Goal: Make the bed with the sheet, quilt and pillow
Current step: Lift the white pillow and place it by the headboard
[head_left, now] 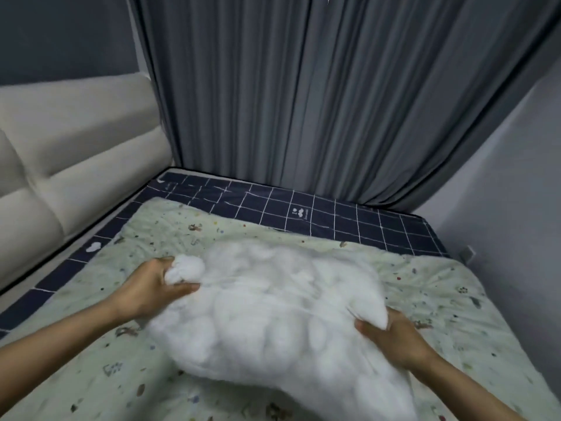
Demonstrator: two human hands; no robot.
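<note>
A lumpy white pillow (273, 308) without a cover lies across the middle of the bed, held slightly above or on a pale green quilt (440, 293) with small printed figures. My left hand (148, 287) grips the pillow's far left corner. My right hand (391, 338) grips its right corner. The quilt is spread flat over a navy sheet (328, 214) with a white grid pattern, which shows along the far and left edges of the mattress.
A cream padded headboard (69, 159) runs along the left side. Grey curtains (318, 95) hang behind the far edge of the bed. A pale wall (510, 177) stands close on the right.
</note>
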